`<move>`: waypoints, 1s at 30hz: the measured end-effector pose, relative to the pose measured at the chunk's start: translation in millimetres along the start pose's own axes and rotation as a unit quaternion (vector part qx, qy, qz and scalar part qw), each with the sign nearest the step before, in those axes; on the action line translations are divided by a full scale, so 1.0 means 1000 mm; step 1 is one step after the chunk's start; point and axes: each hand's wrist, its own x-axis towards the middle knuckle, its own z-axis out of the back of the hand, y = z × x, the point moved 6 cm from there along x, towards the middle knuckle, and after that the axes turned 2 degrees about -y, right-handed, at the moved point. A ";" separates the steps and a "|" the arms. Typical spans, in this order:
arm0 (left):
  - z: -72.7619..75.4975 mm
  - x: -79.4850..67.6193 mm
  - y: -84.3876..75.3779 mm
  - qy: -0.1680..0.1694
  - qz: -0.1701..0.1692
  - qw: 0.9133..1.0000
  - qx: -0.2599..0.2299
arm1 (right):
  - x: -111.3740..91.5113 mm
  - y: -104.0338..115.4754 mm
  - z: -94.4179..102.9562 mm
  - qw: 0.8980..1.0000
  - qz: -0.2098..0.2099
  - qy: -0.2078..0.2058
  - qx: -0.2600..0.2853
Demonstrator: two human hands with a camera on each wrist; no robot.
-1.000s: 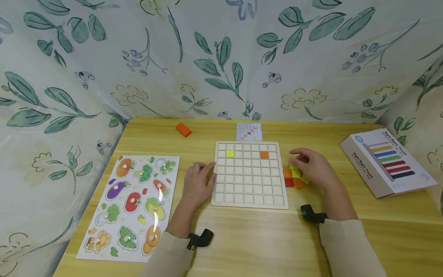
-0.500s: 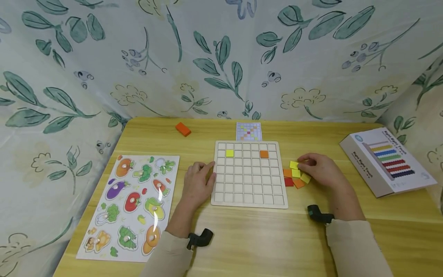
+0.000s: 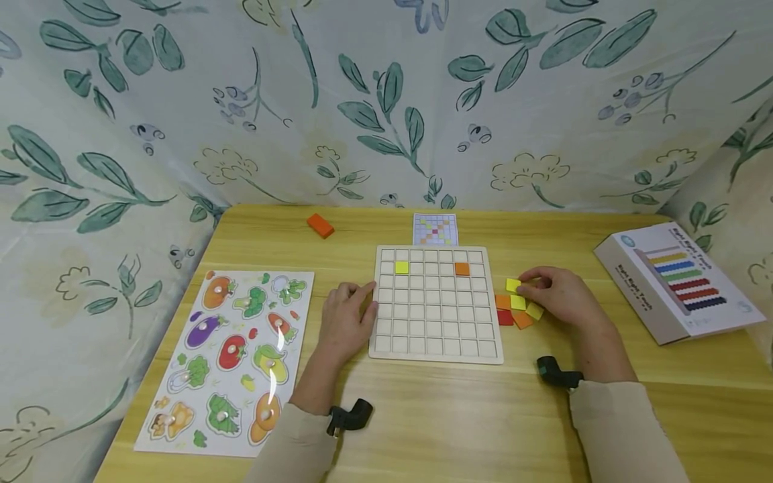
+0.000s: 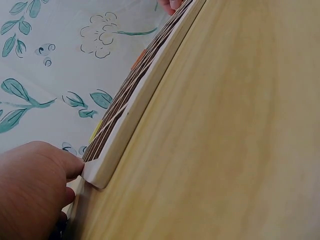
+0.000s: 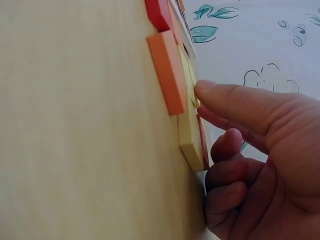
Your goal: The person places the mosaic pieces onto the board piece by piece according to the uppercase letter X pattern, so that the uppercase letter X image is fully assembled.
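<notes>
A square wooden grid board [image 3: 435, 359] lies at the table's middle, with one yellow tile [image 3: 401, 267] and one orange tile [image 3: 461, 269] in its upper cells. My left hand [image 3: 347, 320] rests beside the board, index finger and thumb touching its left edge. In the left wrist view, a finger meets the board's corner [image 4: 97, 175]. Right of the board is a small heap of yellow, orange and red tiles [image 3: 504, 317]. There my right hand [image 3: 560, 296] pinches a yellow tile [image 5: 193, 90] between thumb and index finger; the index fingertip is partly hidden.
A printed pattern card [image 3: 435, 229] sits behind the board. An orange block [image 3: 320, 226] lies at the back left. A vegetable puzzle board [image 3: 241, 396] covers the left side, and a white box [image 3: 676, 282] stands at the right. Patterned cloth [image 3: 386, 100] borders the table.
My right hand has shifted rightward from above the tile heap to its right side, uncovering more yellow tiles. Over the last half second it barely moves. My left hand stays at the board's edge.
</notes>
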 end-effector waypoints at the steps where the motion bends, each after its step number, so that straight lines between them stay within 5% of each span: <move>1: 0.000 0.000 0.000 0.000 0.000 1.000 0.000 | 0.000 0.000 0.000 1.000 0.000 0.000 0.002; 30: 0.000 0.000 0.001 0.002 0.000 1.000 0.000 | -0.001 0.005 0.000 1.000 0.016 0.012 -0.022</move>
